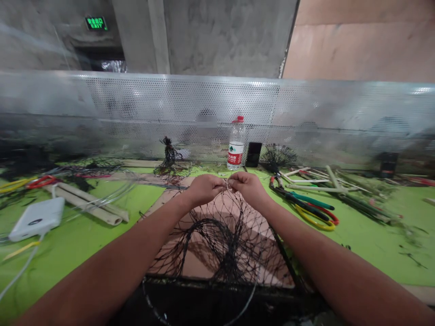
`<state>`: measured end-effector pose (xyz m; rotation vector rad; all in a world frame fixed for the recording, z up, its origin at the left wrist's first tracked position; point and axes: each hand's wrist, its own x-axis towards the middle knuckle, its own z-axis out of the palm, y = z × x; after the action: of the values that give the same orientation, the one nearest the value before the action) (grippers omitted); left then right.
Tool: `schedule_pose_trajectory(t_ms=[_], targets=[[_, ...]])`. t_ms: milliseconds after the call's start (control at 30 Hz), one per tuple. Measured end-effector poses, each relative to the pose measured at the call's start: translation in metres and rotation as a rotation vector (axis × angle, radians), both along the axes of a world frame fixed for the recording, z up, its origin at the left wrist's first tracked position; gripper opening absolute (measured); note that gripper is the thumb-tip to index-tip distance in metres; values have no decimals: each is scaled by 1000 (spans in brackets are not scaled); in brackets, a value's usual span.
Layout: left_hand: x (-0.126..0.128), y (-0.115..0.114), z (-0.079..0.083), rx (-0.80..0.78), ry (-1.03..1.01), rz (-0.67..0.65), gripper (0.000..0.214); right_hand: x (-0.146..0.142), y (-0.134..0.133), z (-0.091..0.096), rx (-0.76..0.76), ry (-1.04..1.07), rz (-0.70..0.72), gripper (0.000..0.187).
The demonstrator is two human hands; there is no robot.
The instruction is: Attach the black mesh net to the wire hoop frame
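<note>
**Left hand (204, 190) and right hand (248, 188) pinching black netting (217, 240) above a green counter (374, 253)**

Item one: both hands are closing in front of the wearer, knuckles up, their fingertips meeting on the top edge of the mesh, with a tiny pale bit (227, 184) showing between them, too small to identify. Item two: the netting is hanging from that pinch in loose folds, draping over a pinkish board (207, 256) and down past a black edge (217, 294) at the near side. Item three: a tangled black net bundle (169, 158) is sitting just beyond the left hand. Item four: a water bottle with a red cap (236, 145) and a black phone (253, 154) are standing near the back, against a perforated metal sheet (217, 102). Item five: pliers with green, yellow and red handles (312, 210) are lying right of the hands, and red-handled pliers (42, 182) far left. Item six: bamboo poles (88, 206) are resting beside a white power bank (36, 218). Above everything, a green exit sign (96, 23) is glowing.
</note>
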<state>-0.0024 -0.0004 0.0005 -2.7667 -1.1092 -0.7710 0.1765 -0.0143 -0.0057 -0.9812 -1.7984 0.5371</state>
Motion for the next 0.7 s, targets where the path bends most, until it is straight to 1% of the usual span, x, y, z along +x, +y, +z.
schedule_pose_trajectory(t_ms=[100, 167, 233, 300, 367, 467, 567, 633, 700], targets=[[2, -4, 2, 148, 81, -15, 25, -2, 2, -1, -164, 176, 95, 13], [3, -7, 2, 224, 134, -36, 26, -3, 3, -2, -277, 271, 131, 14], [4, -8, 1, 271, 178, -58, 27, -5, 3, -3, -380, 334, 139, 15], [4, -7, -1, 286, 185, -73, 28, -6, 1, -2, -439, 368, 137, 17], [2, -5, -3, 261, 136, -86, 28, -6, 0, -1, -417, 388, 141, 18], [-1, -1, -3, 170, 41, -115, 29, -3, 1, 2, -321, 405, 169, 19], [-5, 0, -1, 85, -16, -156, 29, 5, 7, 4, -225, 416, 113, 22], [-5, -1, 0, 40, -38, -164, 29, 10, 13, 3, -147, 381, 71, 25], [-3, -2, -1, 3, -41, -146, 31, 12, 16, 2, -137, 304, 105, 29]])
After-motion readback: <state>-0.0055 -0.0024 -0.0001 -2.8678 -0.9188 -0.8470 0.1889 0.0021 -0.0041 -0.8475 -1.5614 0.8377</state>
